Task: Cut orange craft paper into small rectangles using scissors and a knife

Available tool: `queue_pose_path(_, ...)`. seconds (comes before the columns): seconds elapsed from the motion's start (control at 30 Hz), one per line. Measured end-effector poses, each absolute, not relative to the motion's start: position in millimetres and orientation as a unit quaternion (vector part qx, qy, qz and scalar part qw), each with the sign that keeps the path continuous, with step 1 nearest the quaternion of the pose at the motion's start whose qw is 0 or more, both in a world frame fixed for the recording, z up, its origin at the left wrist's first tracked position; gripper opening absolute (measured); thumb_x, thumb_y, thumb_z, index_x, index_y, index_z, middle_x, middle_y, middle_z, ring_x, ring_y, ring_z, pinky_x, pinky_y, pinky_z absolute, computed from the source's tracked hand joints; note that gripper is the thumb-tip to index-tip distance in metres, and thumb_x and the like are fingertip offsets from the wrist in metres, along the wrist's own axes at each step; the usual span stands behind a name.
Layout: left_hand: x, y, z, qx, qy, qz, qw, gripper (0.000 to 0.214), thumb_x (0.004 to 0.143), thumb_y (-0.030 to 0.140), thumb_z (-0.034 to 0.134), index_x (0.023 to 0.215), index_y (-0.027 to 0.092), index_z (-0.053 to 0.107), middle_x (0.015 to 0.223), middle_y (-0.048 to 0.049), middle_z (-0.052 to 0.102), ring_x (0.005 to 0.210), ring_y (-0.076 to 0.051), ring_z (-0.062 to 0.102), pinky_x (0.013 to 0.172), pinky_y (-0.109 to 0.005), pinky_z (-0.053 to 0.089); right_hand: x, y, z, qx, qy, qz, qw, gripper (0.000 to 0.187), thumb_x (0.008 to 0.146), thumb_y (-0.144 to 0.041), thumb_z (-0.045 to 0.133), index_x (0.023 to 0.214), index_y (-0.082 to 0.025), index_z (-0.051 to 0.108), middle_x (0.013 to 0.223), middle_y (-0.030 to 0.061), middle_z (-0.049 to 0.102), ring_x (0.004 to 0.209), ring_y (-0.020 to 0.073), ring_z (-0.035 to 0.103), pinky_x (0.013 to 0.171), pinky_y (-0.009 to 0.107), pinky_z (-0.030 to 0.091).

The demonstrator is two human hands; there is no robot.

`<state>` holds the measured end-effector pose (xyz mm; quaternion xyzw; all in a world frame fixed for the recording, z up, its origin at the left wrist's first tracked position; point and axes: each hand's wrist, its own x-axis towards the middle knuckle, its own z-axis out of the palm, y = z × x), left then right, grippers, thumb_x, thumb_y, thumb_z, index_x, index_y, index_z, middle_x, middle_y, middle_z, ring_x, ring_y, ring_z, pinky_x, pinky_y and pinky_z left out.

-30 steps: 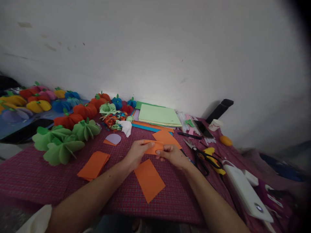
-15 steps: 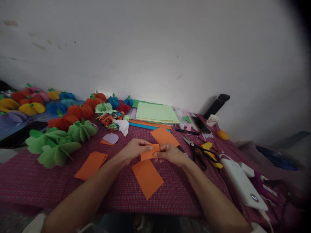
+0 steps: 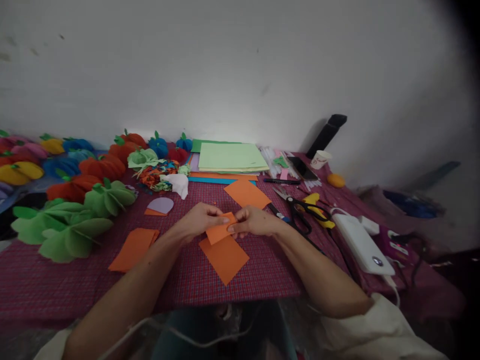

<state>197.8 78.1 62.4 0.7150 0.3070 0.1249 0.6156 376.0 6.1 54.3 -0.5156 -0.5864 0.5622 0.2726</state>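
Between my two hands is a small piece of orange paper (image 3: 220, 230), held above the table. My left hand (image 3: 200, 220) pinches its upper left part, thumb on top. My right hand (image 3: 251, 221) grips the right edge between thumb and fingers. Just beneath lies a larger orange paper sheet (image 3: 225, 262), turned at an angle and partly covered by the held piece. Another orange sheet (image 3: 247, 194) rests beyond my right hand. A stack of orange paper (image 3: 131, 250) is left of my left forearm. Whether the held piece is folded, I cannot tell.
Colourful paper pumpkins (image 3: 101, 170) and green ones (image 3: 75, 232) crowd the left. Paper scraps (image 3: 157, 176) and stacked paper sheets (image 3: 232, 157) lie at the back. Scissors (image 3: 298, 207), a paper cup (image 3: 320, 159), a phone (image 3: 302, 168) and a white power bank (image 3: 363, 242) are at right.
The camera view has shifted, so the table sits higher and further left. The held orange paper has turned and now tilts, its lower edge over the sheet below. Both hands keep their grip.
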Motion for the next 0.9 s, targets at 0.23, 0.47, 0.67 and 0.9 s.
queue_pose_path(0.23, 200, 77, 66, 0.698, 0.323, 0.100, 0.631, 0.028, 0.065, 0.041, 0.061, 0.071, 0.014, 0.064, 0.067, -0.0018, 0.062, 0.055, -0.010, 0.051, 0.051, -0.020, 0.038, 378, 6, 55, -0.524, -0.608, 0.539, 0.254, 0.029, 0.065, -0.040, 0.065, 0.067, -0.011, 0.063, 0.061, 0.0014, 0.062, 0.053, 0.0073, 0.054, 0.051, 0.018, 0.042)
queue_pose_path(0.47, 204, 79, 61, 0.712, 0.359, 0.092, 0.596, 0.030, 0.062, 0.044, 0.062, 0.064, 0.014, 0.064, 0.057, -0.0024, 0.060, 0.049, -0.011, 0.049, 0.045, -0.020, 0.035, 377, 8, 55, -0.508, -0.628, 0.538, 0.241, 0.021, 0.067, -0.033, 0.064, 0.067, -0.012, 0.062, 0.056, -0.0012, 0.060, 0.050, 0.0056, 0.053, 0.049, 0.015, 0.040)
queue_pose_path(0.67, 206, 78, 62, 0.738, 0.377, 0.101, 0.550, 0.030, 0.060, 0.045, 0.064, 0.069, 0.016, 0.067, 0.061, -0.0031, 0.063, 0.047, -0.011, 0.048, 0.042, -0.019, 0.032, 377, 8, 52, -0.496, -0.658, 0.517, 0.232, 0.020, 0.068, -0.030, 0.063, 0.062, -0.012, 0.060, 0.053, -0.0019, 0.059, 0.048, 0.0057, 0.053, 0.048, 0.015, 0.039)
queue_pose_path(0.9, 209, 74, 59, 0.684, 0.373, 0.144, 0.610, 0.029, 0.063, 0.043, 0.063, 0.065, 0.014, 0.064, 0.055, -0.0016, 0.059, 0.045, -0.010, 0.048, 0.042, -0.019, 0.033, 378, 9, 51, -0.494, -0.656, 0.519, 0.239, 0.024, 0.068, -0.034, 0.062, 0.064, -0.011, 0.061, 0.056, 0.0004, 0.061, 0.048, 0.0066, 0.053, 0.047, 0.016, 0.039)
